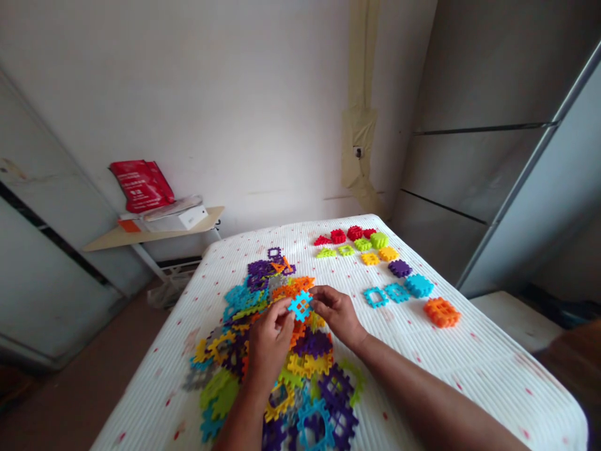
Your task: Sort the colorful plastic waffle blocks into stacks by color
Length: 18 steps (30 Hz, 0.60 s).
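Between my two hands is a light blue interlocking plastic tile (300, 305) with notched edges and a windowed middle. My left hand (271, 332) pinches its left edge, and my right hand (339, 313) grips its right edge. Beneath them spreads a mixed heap of notched tiles in purple, blue, orange, yellow, green and grey; a purple tile (335, 385) and a green tile (220, 391) lie in it. To the right of my right hand sit a blue frame tile (375, 297), a stack of blue tiles (419, 285) and a stack of orange tiles (442, 312).
The tiles lie on a bed-like surface with a white spotted cover (154, 376). Small groups of red tiles (354, 233), green tiles (378, 240) and yellow tiles (388, 254) stand at the far right. A side table (107, 239) at left bears a red bag (143, 186) and a white box (183, 218).
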### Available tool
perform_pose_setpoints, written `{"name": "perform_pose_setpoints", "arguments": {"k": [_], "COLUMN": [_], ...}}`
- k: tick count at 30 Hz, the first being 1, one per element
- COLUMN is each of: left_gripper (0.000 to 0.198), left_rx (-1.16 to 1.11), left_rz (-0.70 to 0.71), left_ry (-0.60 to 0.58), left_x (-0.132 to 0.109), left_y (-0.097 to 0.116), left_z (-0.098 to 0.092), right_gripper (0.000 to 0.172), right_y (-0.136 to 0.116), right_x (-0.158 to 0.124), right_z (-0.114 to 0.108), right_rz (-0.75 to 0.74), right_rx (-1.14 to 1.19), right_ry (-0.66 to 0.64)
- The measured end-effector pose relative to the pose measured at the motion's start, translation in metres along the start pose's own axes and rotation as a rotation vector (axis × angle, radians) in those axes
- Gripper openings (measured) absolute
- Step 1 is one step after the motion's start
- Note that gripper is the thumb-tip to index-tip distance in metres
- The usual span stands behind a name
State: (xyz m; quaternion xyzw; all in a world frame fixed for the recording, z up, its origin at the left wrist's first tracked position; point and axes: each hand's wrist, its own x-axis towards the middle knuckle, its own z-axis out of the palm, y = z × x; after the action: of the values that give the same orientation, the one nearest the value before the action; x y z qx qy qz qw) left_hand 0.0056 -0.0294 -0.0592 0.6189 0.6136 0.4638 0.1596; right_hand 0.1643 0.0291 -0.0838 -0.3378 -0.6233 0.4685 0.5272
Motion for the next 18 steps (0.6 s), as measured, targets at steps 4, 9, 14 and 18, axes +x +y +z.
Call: {"name": "perform_pose_setpoints", "arguments": {"k": [4, 9, 14, 18], "left_gripper": [0.021, 0.022, 0.026, 0.029], "left_rx": [-0.061, -0.186, -0.164, -0.157], "left_rz": [-0.036, -0.078, -0.085, -0.077], "left_ry": [0.064, 0.087, 0.086, 0.067], "left_x": [0.0, -0.001, -0.002, -0.001], "left_y": [-0.001, -0.005, -0.005, -0.002], "left_z": [-0.003, -0.001, 0.002, 0.003], "right_gripper": [0.018, 0.042, 0.055, 0.05], "right_y": [-0.006, -0.023, -0.032, -0.034], "right_x": [-0.005, -0.012, -0.018, -0.019], "right_z": [0.001, 0.003, 0.014, 0.015], "right_rz": [-0.111, -0.402, -0.428, -0.355], "right_rx": [-0.199, -0.64, -0.952, -0.986], "right_ry": [-0.04, -0.058, -0.116, -0.106]}}
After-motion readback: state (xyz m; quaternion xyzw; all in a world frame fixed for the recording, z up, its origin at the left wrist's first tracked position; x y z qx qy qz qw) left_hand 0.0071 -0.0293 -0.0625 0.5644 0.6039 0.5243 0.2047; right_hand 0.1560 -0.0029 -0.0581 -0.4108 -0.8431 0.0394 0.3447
